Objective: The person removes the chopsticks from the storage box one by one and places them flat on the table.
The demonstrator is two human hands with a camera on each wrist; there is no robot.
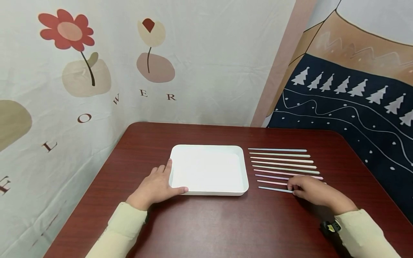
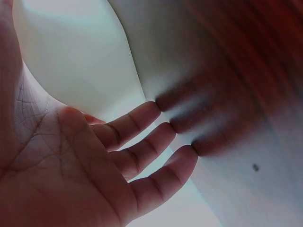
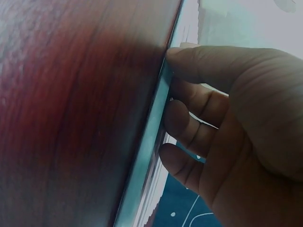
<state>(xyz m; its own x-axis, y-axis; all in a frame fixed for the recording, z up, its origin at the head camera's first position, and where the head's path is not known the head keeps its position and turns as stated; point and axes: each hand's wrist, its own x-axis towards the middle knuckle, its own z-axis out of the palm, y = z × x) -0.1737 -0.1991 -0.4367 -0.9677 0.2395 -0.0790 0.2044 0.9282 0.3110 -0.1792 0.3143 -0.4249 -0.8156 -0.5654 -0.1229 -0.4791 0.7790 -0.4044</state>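
Note:
A white rectangular tray [image 1: 208, 168] lies on the dark red wooden table. My left hand [image 1: 156, 184] rests at its near left corner, thumb along the front rim and index finger along the left side. In the left wrist view the other fingertips [image 2: 182, 158] touch the tabletop beside the tray. Right of the tray, several pastel chopsticks [image 1: 280, 160] lie in a row, thin ends to the left. My right hand [image 1: 314, 191] pinches the nearest one, a light blue chopstick [image 1: 274, 189], between thumb and fingers. Its thick end is hidden by the hand in the head view.
The table [image 1: 222, 225] reaches back to a white cloth [image 1: 213, 53] printed with flowers and letters. At the right hangs a dark blue cloth [image 1: 322, 114] with white trees.

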